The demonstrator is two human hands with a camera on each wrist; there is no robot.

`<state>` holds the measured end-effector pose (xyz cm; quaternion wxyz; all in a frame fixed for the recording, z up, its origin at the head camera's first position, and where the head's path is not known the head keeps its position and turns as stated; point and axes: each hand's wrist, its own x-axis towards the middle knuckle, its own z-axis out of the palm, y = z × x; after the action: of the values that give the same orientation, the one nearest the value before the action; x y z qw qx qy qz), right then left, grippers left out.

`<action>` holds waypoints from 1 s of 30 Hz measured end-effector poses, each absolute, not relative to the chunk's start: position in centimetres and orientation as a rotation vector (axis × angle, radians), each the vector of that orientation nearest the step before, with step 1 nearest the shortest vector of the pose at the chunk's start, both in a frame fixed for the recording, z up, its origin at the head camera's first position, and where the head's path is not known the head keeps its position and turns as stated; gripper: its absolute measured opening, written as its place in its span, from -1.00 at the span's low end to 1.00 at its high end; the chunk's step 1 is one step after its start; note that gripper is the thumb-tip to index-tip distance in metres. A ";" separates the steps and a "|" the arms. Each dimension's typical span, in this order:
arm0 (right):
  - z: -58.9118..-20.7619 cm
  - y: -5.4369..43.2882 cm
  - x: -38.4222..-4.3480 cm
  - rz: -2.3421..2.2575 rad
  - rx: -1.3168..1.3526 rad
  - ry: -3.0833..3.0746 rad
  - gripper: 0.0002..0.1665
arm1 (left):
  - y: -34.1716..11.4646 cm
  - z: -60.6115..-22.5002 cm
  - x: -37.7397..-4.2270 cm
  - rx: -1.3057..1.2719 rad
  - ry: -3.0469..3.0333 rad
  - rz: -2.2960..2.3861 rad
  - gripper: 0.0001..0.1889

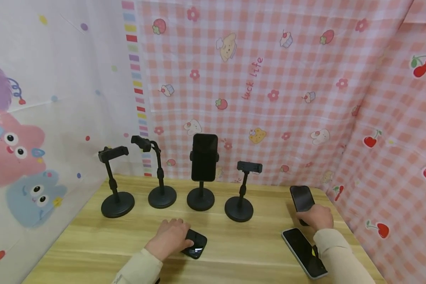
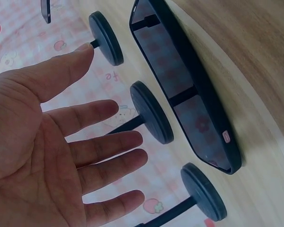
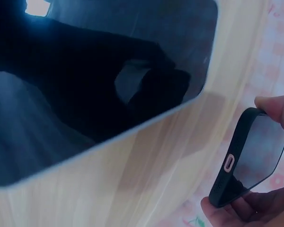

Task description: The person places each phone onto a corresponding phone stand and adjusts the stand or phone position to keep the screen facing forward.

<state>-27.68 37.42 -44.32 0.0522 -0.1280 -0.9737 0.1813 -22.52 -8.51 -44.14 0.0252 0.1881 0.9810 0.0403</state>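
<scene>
My right hand [image 1: 319, 217] grips the lower end of a dark smartphone [image 1: 301, 197] at the table's right side. In the right wrist view, thumb and fingers pinch the long edges of this black-cased smartphone [image 3: 262, 151], which tilts up off the wood. My left hand [image 1: 167, 238] hovers beside a second black-cased smartphone [image 1: 197, 241] lying screen up. The left wrist view shows that hand's fingers spread and relaxed, apart from the smartphone [image 2: 168, 71]. A third smartphone [image 1: 303, 249], with a pale edge, lies screen up just below my right hand; my right sleeve partly covers it.
Along the back of the wooden table [image 1: 262, 252] stand black phone stands with round bases: two at left [image 1: 117, 204], one in the middle holding an upright smartphone [image 1: 204, 157], and another stand [image 1: 239, 209] right of it. Patterned cloth [image 1: 287, 118] walls the back and sides.
</scene>
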 end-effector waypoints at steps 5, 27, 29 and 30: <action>-44.1 35.6 -27.8 0.598 -0.409 -2.905 -0.27 | -8.4 -44.1 -22.8 0.584 3.025 0.125 -0.51; -43.9 28.5 -26.8 0.865 -0.503 -2.585 -0.32 | -7.8 -44.1 -23.5 0.572 3.007 0.098 -0.52; -43.9 27.9 -26.6 0.869 -0.518 -2.541 -0.33 | -7.8 -44.2 -23.5 0.564 2.999 0.098 -0.51; -43.9 27.6 -26.4 0.863 -0.524 -2.520 -0.32 | -7.7 -44.2 -23.5 0.560 2.995 0.101 -0.51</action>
<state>-26.45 27.59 -43.88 0.2118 -0.1887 -0.9072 0.3108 -23.52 -7.72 -44.17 0.0466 0.1836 0.9813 0.0330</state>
